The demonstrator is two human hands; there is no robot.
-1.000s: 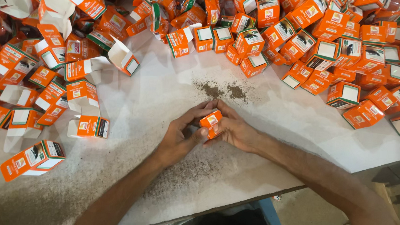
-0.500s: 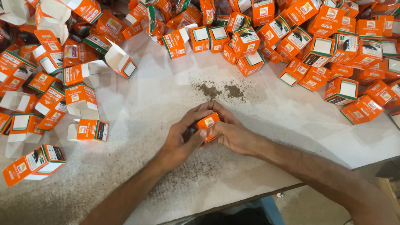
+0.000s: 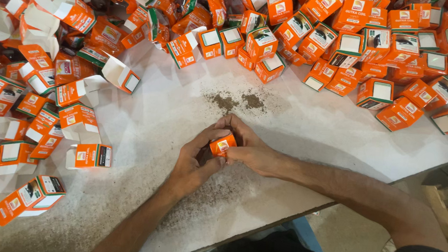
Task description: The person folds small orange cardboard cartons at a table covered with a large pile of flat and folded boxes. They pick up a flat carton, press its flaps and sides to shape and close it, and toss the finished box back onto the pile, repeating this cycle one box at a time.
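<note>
At frame centre, our left hand (image 3: 196, 158) and right hand (image 3: 249, 149) both grasp one small orange carton (image 3: 223, 144) above the white surface (image 3: 314, 133).

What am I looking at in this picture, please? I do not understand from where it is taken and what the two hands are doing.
The picture comes from a camera worn on a person's head, looking down at a white table. There is no machine, only two bare hands. The left hand and the right hand meet in the middle and together hold one small orange box. Many similar orange boxes, some open, lie heaped along the far and left edges. A patch of dark powder lies just beyond the hands.
</note>
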